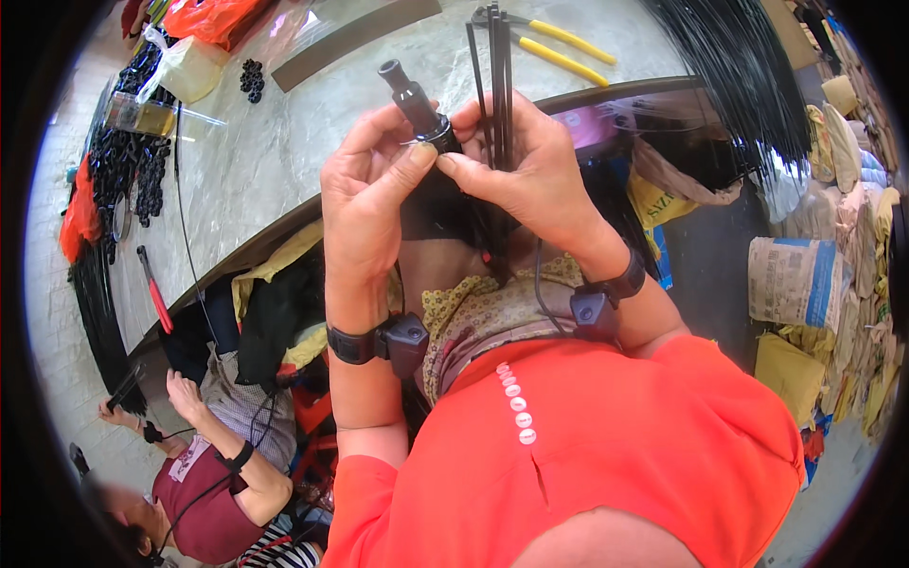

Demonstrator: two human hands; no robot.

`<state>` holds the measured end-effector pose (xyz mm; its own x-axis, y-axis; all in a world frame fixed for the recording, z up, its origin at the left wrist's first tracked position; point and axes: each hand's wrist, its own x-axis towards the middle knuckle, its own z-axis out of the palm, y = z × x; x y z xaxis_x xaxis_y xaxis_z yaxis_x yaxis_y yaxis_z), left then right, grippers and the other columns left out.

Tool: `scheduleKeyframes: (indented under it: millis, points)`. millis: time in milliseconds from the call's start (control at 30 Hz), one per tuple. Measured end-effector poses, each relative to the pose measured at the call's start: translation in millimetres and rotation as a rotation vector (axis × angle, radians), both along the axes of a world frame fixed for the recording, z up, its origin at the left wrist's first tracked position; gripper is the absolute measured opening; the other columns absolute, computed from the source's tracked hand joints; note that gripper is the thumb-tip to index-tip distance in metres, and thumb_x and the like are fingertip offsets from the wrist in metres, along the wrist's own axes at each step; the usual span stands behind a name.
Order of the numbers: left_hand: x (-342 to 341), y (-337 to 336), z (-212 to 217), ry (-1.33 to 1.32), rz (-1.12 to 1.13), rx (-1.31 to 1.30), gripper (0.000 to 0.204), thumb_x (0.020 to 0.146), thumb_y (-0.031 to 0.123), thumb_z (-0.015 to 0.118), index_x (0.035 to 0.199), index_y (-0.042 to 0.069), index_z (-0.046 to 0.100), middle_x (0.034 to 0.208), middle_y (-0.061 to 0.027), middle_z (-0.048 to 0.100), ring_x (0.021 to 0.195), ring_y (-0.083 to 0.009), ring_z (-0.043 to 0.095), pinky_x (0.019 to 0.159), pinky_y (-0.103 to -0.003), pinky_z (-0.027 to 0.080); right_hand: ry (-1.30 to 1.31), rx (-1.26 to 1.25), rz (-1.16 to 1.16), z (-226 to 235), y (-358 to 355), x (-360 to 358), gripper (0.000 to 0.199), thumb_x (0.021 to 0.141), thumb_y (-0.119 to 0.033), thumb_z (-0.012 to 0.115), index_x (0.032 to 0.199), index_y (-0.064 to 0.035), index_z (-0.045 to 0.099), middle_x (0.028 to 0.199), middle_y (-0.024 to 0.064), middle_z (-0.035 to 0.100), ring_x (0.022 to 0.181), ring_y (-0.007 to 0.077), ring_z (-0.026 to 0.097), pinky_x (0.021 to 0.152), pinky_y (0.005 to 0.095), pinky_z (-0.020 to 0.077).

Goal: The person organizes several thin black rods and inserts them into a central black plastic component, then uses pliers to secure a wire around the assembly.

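Observation:
My left hand closes its thumb and fingers around the lower end of a black stepped cylindrical fitting. The fitting tilts up, its narrow end pointing away from me. My right hand grips several thin black rods, which stand up past its fingers. Its thumb and forefinger also meet the base of the fitting, close to my left thumb. Whether a rod enters the fitting is hidden by my fingers. Beyond the rods, yellow-handled pliers lie on the table.
A large bundle of black rods hangs over the table's right edge. On the grey table are a flat dark bar, small black parts and a plastic bag. A red-handled tool and a co-worker are at the left.

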<state>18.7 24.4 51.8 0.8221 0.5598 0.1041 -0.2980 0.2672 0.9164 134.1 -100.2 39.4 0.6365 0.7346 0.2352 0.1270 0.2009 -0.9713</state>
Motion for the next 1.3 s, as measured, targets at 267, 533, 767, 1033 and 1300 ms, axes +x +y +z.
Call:
scheduleKeyframes:
  millis: [267,533,767,1033,1300]
  points:
    - [-5.9,3.6,-8.2,-0.052,-0.006,-0.122,0.039,0.085,-0.007,0.067,0.123,-0.005,0.058,0.116,-0.0105,0.064,0.107,-0.0171,0.06,0.096,-0.03,0.047,-0.055,-0.07,0.006,6.2,3.4,-3.8,0.027,0.078,-0.009,0.073,0.097,0.0002,0.057,0.084,0.0057,0.059,0.069,0.009,0.056,0.065,0.0253,0.0491]
    - [-7.7,-4.7,-7.1,-0.059,0.085,-0.104,0.039,0.085,-0.008,0.066,0.122,-0.006,0.057,0.117,-0.0106,0.062,0.108,-0.0169,0.06,0.096,-0.029,0.046,-0.04,-0.124,0.044,11.3,7.0,-4.9,0.027,0.078,-0.01,0.072,0.097,-0.0002,0.055,0.082,0.0045,0.057,0.069,0.0079,0.053,0.065,0.0255,0.0484]
    - [-7.8,-2.0,-15.7,-0.087,0.112,-0.085,0.04,0.086,-0.006,0.067,0.125,-0.006,0.056,0.12,-0.0116,0.061,0.109,-0.0167,0.059,0.097,-0.031,0.046,0.04,-0.105,0.067,10.3,11.3,-5.6,0.026,0.079,-0.009,0.072,0.098,-0.0012,0.056,0.08,0.0023,0.055,0.069,0.007,0.052,0.065,0.025,0.048]
    - [-5.3,-7.4,-11.0,-0.056,0.152,-0.027,0.041,0.087,-0.005,0.066,0.126,-0.006,0.056,0.119,-0.0115,0.061,0.108,-0.0162,0.058,0.096,-0.03,0.046,0.057,-0.095,0.054,10.9,10.5,-8.1,0.029,0.079,-0.011,0.074,0.1,-0.001,0.057,0.082,0.0016,0.056,0.07,0.006,0.053,0.065,0.0242,0.0477]
    - [-8.1,-2.0,-9.9,-0.036,0.173,-0.049,0.038,0.085,-0.008,0.067,0.122,-0.007,0.058,0.114,-0.0112,0.064,0.104,-0.0164,0.061,0.093,-0.028,0.048,0.021,-0.094,0.079,7.2,12.2,-5.7,0.031,0.079,-0.013,0.076,0.101,-0.0002,0.058,0.087,0.0036,0.057,0.072,0.0072,0.054,0.065,0.0248,0.0481]
